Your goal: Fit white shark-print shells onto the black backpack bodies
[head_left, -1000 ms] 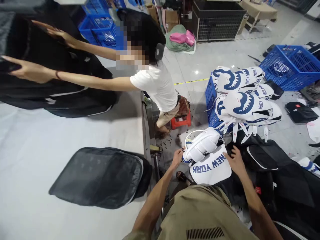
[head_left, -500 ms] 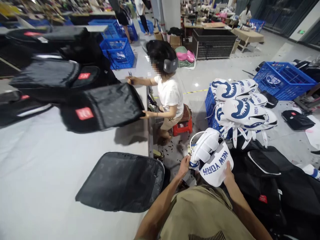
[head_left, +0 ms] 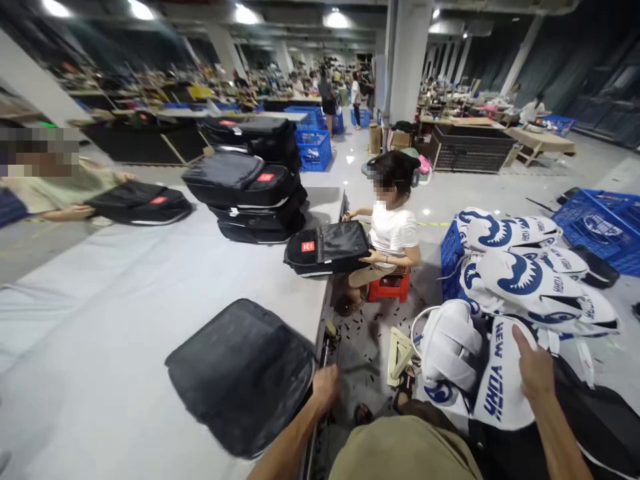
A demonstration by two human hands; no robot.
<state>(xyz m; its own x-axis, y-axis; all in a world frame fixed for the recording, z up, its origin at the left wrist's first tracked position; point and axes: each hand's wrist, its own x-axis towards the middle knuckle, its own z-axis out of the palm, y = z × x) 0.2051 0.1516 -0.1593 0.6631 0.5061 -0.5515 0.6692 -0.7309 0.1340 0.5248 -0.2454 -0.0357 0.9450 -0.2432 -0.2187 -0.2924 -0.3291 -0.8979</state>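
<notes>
My left hand [head_left: 326,388] is closed at the right-hand edge of a black backpack [head_left: 240,373], which lies flat on the white table [head_left: 125,320]. Its fingertips are partly hidden. With my right hand [head_left: 537,367] I grip the flap of a white backpack [head_left: 450,350] by its edge, thumb on top. Blue "NEW YORK" lettering runs along that flap, and padded white straps and a white cord show beside it. The white backpack is to the right of the table, above dark bags.
A co-worker [head_left: 393,230] on a red stool [head_left: 390,285] handles another black backpack [head_left: 330,247]. Black backpacks [head_left: 250,180] are stacked behind. At left, another person holds one. White backpacks [head_left: 525,277] fill a blue crate [head_left: 450,257]. Scraps litter the floor.
My left hand has let go of the white backpack and moved left to the black one. My right hand keeps the flap, now farther right. The view has tilted up.
</notes>
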